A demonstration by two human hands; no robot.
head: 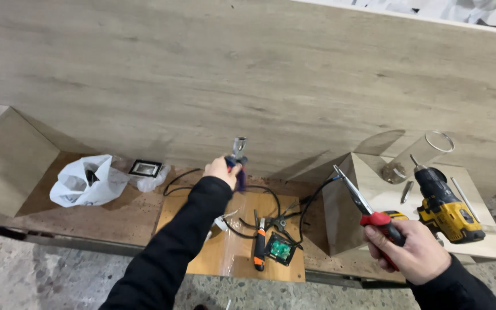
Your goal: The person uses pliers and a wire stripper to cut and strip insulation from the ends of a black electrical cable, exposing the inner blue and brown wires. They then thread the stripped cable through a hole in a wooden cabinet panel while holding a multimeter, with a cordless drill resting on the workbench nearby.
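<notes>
Head view, looking down into a wood-panelled recess. Left hand extended far forward, fingers closed around the blue-handled pliers, whose metal nose pointed up near the back panel. Right hand held nearer the body, clamped on the red-handled long-nose pliers — nose aimed up and to the left, tips apart from everything else. Hands well apart, one tool in each. Black cable looped over the plywood sheet just below the left hand, one end rising toward the pale box. On the sheet: orange-and-black screwdriver beside a small black module with green board. Judged as a wiring step, with the left pliers working at or near a cable end; contact with the cable not resolvable at this size. Judged that any further work on the wire would call for bringing the long-nose tips across to the left hand and steadying both tools close together. Elsewhere: white plastic bag and small black lamp housing at left; yellow-and-black cordless drill and clear cylinder lying on the box top at right — untouched.
</notes>
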